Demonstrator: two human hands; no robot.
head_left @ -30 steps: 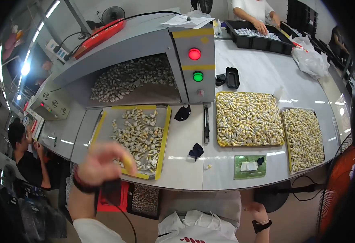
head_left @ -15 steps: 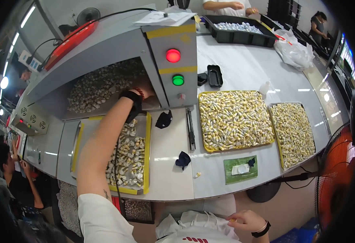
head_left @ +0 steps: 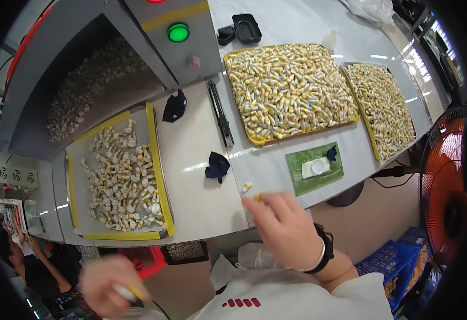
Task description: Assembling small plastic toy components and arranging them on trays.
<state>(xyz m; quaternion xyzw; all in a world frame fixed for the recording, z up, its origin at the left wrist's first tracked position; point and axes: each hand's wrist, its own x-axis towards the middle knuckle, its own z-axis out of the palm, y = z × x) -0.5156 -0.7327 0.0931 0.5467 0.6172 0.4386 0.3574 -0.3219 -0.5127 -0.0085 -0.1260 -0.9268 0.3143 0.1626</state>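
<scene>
My left hand (head_left: 108, 285), smeared by motion at the lower left, is closed round a small white-and-yellow piece (head_left: 129, 293). Over the table's front edge, my right hand (head_left: 286, 229) pinches a tiny yellow piece (head_left: 256, 197) between thumb and fingertip; its kind is too small to make out. Just beyond those fingertips a single small white-and-yellow piece (head_left: 247, 186) lies on the table. A yellow-edged tray (head_left: 161, 197) at left holds loose whitish and yellow pieces. Right of centre, another yellow-rimmed tray (head_left: 297, 137) is packed with small pointed yellow-and-white pieces.
Behind the left tray stands a grey machine (head_left: 182, 64) with whitish pieces inside its opening. Two dark cloth scraps (head_left: 218, 167), a black bar-like tool (head_left: 220, 114) and a green mat (head_left: 297, 181) lie on the table. A second packed tray (head_left: 369, 133) and an orange fan (head_left: 449, 186) are at right.
My left hand has come back from the machine opening to the lower left, now with a white-and-yellow piece. My right hand has risen over the table edge. The view has tilted down.
</scene>
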